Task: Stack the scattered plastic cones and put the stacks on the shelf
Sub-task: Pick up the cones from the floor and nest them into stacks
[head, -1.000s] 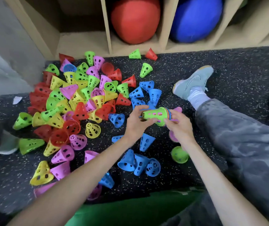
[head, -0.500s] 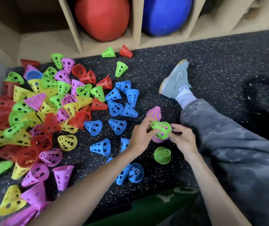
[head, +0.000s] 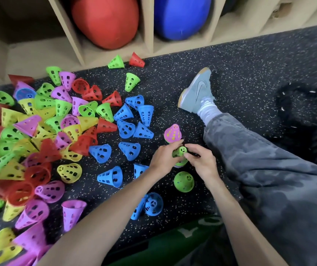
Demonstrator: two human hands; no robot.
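Both hands, left and right, grip the green-topped stack, upright on the floor, the shelf well ahead.

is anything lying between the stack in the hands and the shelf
Both hands, left and right, grip the cone stack. A pink cone stands just beyond it, and a green cone and red cone lie at the shelf edge. Otherwise the floor between looks bare.
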